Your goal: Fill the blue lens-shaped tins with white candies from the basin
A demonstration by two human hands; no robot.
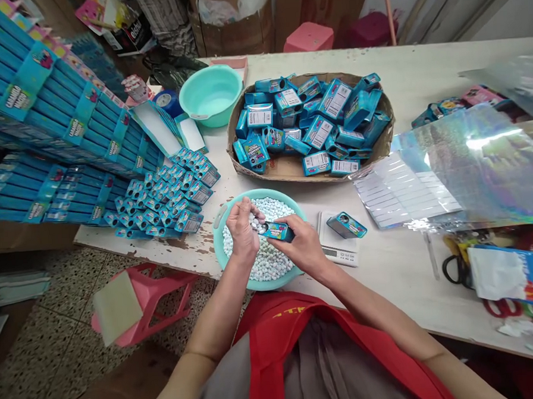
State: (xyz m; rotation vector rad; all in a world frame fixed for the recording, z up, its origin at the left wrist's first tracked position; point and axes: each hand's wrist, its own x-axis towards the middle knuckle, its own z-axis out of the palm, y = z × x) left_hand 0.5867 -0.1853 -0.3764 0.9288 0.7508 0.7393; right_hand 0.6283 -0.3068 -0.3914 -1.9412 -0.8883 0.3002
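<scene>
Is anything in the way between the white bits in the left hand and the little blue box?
Nothing that I can see. The left hand holds the white bits right by the box's holed end; the right hand holds the blue box over the turquoise bowl.

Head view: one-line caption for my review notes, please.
Left hand holding pale candies at the end of a blue box in the right hand, above a turquoise basin.
</scene>
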